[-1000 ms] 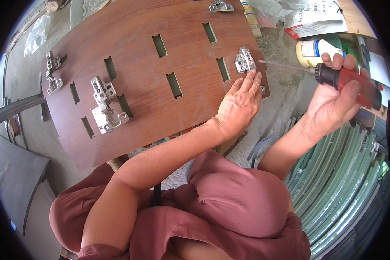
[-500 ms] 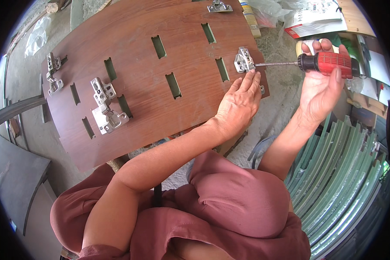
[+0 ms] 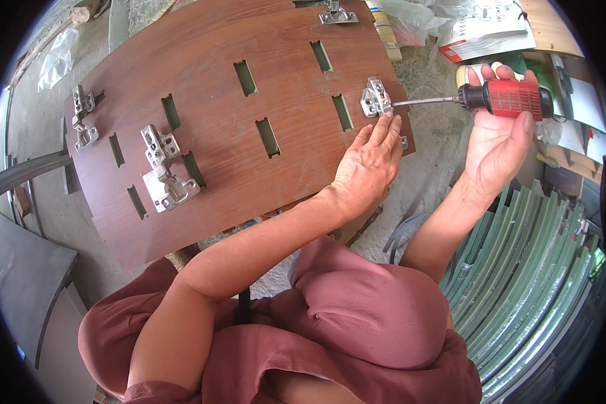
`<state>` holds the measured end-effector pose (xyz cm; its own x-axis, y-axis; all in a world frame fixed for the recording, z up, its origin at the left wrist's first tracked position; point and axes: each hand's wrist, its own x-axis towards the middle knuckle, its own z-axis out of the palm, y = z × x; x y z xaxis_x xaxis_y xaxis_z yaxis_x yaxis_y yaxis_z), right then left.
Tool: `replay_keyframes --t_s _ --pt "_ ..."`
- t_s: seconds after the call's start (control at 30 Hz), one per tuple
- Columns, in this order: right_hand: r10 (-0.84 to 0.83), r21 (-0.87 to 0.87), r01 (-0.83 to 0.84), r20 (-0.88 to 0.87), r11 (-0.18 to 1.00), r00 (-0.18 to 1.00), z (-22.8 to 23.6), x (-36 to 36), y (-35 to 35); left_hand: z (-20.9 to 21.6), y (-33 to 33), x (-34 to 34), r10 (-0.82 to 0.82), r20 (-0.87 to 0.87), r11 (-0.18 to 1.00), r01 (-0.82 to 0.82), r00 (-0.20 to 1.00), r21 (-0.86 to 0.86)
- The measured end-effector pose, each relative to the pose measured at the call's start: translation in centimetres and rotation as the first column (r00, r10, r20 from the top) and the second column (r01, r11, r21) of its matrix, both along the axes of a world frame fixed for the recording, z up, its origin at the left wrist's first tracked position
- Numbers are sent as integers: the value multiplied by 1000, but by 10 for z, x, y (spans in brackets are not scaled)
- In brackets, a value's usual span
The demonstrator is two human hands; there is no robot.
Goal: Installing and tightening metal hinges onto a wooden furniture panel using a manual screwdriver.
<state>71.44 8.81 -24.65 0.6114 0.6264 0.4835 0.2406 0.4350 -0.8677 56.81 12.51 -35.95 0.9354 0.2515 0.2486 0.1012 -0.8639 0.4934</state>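
A red-and-black screwdriver (image 3: 508, 98) lies across my right hand (image 3: 497, 145), its handle held between thumb and fingers. The long shaft points left, its tip at a metal cabinet hinge (image 3: 376, 98) near the right edge of the brown wooden panel (image 3: 209, 81). My left hand (image 3: 370, 155) lies with fingers stretched out on the panel, fingertips against the lower side of that hinge. More metal hinges sit on the panel: one at left centre (image 3: 163, 161), one at the left edge (image 3: 84, 116), another at the far edge (image 3: 337, 15). Whatever the tip engages is too small to make out.
Several rectangular slots, such as this one (image 3: 268, 138), are cut through the panel. Greenish sheets (image 3: 525, 269) stand stacked at the right. Beyond the panel are plastic bags (image 3: 411, 20) and a white-and-red package (image 3: 485, 34). A dark board (image 3: 20, 269) is at the left.
The hinge under my left fingertips and the panel's right end have shifted slightly left and down in view. The screwdriver has moved slightly left with them, and its handle has turned a little.
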Motion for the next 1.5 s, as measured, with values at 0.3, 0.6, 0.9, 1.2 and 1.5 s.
replay_keyframes --t_s 0.3,0.6,0.9,1.2,1.5 --pt "-6 -15 8 162 1000 987 1 -7 7 1 3 2 -3 18 1000 3 1000 7" --pt "96 -27 -93 118 995 988 4 -11 12 -1 3 4 -10 31 1000 10 999 -18" --pt "129 -60 -121 152 991 980 13 -17 12 6 2 3 -7 -9 998 6 1000 -63" --pt "206 -87 -193 192 977 960 11 -7 4 3 2 4 5 -22 996 -7 1000 -84" --pt "104 -69 -98 88 993 991 12 -11 5 4 2 4 2 12 999 -1 1000 -48"
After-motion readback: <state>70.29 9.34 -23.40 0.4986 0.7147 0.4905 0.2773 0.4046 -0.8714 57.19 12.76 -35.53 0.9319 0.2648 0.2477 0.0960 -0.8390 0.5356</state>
